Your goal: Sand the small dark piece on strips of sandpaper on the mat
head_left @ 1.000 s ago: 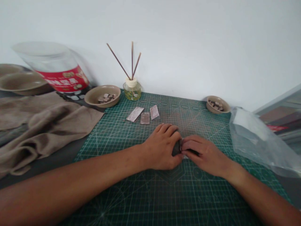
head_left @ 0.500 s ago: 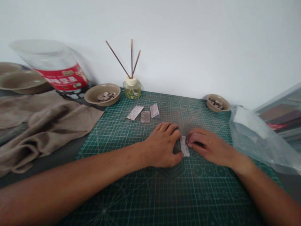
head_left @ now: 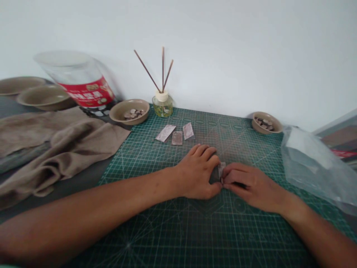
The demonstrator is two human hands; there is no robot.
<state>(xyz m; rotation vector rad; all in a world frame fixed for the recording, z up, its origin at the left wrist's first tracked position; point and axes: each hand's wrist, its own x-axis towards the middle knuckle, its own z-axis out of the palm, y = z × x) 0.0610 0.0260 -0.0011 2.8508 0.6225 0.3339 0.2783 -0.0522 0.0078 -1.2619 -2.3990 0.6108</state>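
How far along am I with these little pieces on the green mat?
Probably partway. Three flat pieces lie set apart on the mat, possibly done. In hand: your left hand holds a dark block, and your right fingers work at a pale strip beside it. That strip seems left to finish; whether the bowls' chips are waiting, I can't tell.

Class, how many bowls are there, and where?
4: the leftmost bowl, second bowl next to it, third bowl right of the jar, fourth bowl by the back right corner of the mat.
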